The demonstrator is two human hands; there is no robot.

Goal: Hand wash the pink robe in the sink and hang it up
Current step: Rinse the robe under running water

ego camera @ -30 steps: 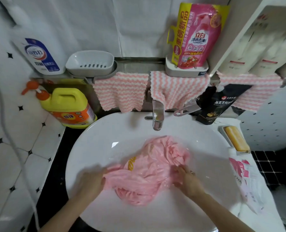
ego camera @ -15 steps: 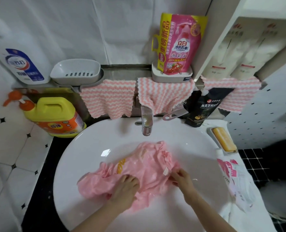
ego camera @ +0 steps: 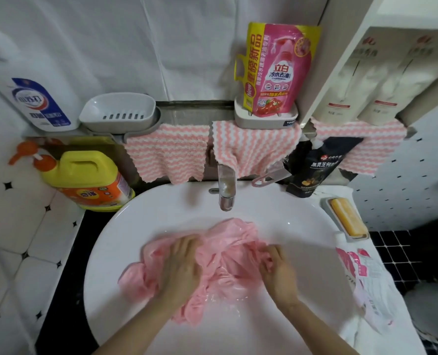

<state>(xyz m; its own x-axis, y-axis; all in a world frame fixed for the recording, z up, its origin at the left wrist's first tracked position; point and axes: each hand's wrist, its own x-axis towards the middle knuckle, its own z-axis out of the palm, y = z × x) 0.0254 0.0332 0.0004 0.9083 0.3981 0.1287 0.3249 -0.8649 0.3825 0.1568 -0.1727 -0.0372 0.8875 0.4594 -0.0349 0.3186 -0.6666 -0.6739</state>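
The robe (ego camera: 228, 252) lies bunched and wet in the sink (ego camera: 161, 206), left grip (ego camera: 180, 265) pressing flat-fingered on it, right grip (ego camera: 276, 270) curled round a fold, so rub fold against fold gently, low in the bowl, to avoid splashing.

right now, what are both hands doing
Left hand: open, pressing on the wet pink fabric robe.
Right hand: gripping a fold of the robe.
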